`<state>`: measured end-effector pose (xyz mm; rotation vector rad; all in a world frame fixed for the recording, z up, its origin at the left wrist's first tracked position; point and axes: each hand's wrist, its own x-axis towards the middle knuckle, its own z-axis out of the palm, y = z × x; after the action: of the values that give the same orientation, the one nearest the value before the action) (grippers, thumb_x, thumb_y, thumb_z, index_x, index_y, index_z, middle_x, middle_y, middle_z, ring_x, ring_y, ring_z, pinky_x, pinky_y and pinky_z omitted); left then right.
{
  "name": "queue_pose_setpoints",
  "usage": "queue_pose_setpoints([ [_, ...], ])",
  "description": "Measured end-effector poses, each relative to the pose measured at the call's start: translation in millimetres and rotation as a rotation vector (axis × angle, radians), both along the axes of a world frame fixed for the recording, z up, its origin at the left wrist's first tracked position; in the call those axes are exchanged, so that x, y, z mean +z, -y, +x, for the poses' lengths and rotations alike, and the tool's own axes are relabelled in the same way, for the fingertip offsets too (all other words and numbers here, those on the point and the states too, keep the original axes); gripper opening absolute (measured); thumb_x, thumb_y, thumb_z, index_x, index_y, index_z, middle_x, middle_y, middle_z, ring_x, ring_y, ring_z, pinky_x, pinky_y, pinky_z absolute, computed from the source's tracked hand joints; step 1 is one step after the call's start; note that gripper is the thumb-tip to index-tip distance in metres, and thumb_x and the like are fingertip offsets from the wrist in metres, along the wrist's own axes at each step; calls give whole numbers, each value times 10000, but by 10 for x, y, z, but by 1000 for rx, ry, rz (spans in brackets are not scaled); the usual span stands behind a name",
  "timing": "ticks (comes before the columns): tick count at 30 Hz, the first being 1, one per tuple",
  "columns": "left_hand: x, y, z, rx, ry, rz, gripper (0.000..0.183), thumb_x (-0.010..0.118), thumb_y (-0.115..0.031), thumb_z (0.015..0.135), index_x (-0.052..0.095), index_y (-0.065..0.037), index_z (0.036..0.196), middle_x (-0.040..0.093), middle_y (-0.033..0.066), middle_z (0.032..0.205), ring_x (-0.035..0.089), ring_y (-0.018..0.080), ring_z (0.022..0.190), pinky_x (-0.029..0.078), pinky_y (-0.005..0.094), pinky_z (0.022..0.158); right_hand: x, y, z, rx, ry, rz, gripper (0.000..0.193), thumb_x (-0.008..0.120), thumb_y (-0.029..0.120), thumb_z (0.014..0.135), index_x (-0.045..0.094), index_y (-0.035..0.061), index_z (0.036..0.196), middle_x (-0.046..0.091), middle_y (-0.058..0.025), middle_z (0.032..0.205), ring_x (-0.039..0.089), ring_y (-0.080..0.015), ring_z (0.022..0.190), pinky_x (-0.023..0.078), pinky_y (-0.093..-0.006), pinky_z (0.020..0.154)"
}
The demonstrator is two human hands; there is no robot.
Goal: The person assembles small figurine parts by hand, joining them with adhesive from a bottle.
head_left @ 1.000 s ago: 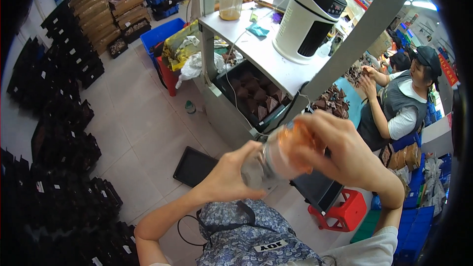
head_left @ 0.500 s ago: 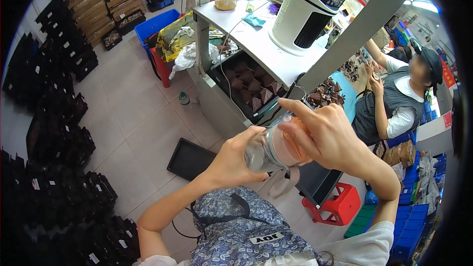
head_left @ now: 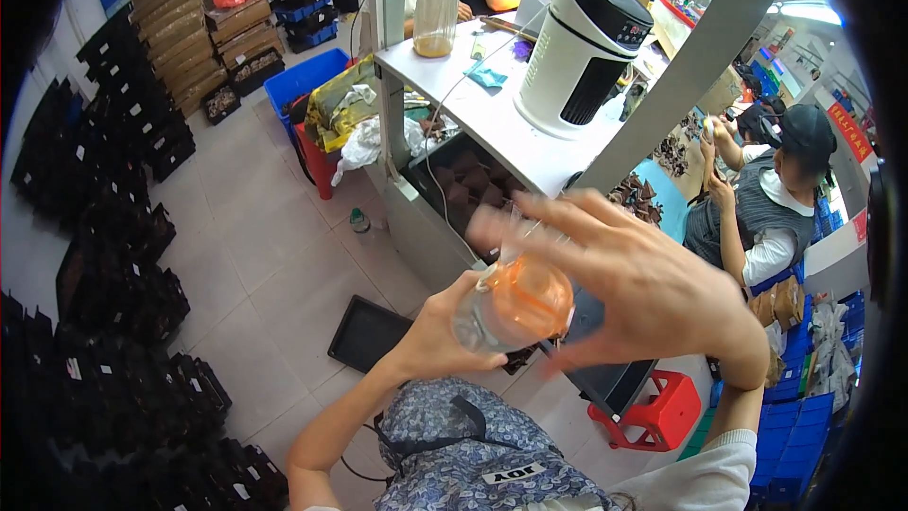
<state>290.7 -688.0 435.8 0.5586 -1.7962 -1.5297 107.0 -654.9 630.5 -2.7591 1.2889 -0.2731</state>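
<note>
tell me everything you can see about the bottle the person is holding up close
The bottle is clear plastic by the look of it, with an orange cap end and a thin orange loop at its neck. It is tipped with the cap toward the camera, close under the head. The left hand grips its body from below; the right hand spreads open-fingered over the cap. Motion blur hides its contents and whether the cap is on tight.

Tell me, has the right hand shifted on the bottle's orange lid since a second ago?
Yes. The right hand has opened, fingers spread beside the orange lid, instead of covering it, judged against the bottle in the left hand.
</note>
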Motion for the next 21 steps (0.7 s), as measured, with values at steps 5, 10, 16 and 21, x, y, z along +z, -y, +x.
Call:
queue_pose_setpoints([
  [5, 24, 113, 175, -307, 2, -81, 849, 867, -169, 604, 436, -12, 1319, 604, 116, 1171, 587, 187, 1086, 479, 339, 927, -153, 227, -28, 388, 139, 318, 457, 776, 232, 739, 646, 41, 1134, 574, -184, 1151, 592, -296, 1039, 542, -352, 711],
  [10, 84, 62, -22, 190, -64, -20, 773, 857, -173, 606, 479, -59, 1271, 604, 107, 1151, 599, 243, 1081, 461, 379, 941, -461, 216, 382, -388, -92, -147, 566, 570, 526, 885, 619, -27, 995, 645, -175, 805, 619, -302, 488, 498, -372, 468],
  [16, 200, 570, -6, 723, 238, -471, 680, 819, -177, 632, 502, -70, 1224, 607, 125, 1098, 581, 330, 1036, 443, 440, 868, -356, 784, 242, -344, -161, 37, 657, 595, 549, 856, 577, -25, 1177, 645, -270, 911, 676, -368, 786, 537, -448, 650],
  [21, 403, 948, 383, -103, 120, -176, 860, 911, -210, 588, 485, -30, 1313, 598, 59, 1192, 570, 195, 1105, 433, 356, 1004, -191, 827, 8, 182, 281, 36, 585, 745, 337, 768, 581, 136, 1293, 544, -221, 1203, 574, -320, 1101, 476, -423, 907],
])
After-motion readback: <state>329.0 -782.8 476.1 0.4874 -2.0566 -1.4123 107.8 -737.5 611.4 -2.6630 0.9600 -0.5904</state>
